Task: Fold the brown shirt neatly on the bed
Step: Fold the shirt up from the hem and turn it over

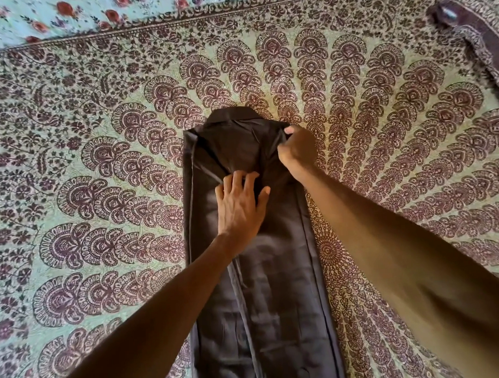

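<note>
While the brown shirt (275,287) lies as a long narrow strip on the bed (97,138), my left grip (239,206) spread open, pressing its middle, right grip (296,149) pinching the shoulder edge

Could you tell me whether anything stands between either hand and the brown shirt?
Nothing visible does. The left hand rests directly on the middle of the brown shirt, and the right hand pinches its edge near the collar; nothing else lies on the shirt.

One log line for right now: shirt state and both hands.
brown shirt: narrow lengthwise strip on bedspread, collar at far end | left hand: presses shirt's middle | right hand: pinches right edge near collar
</note>
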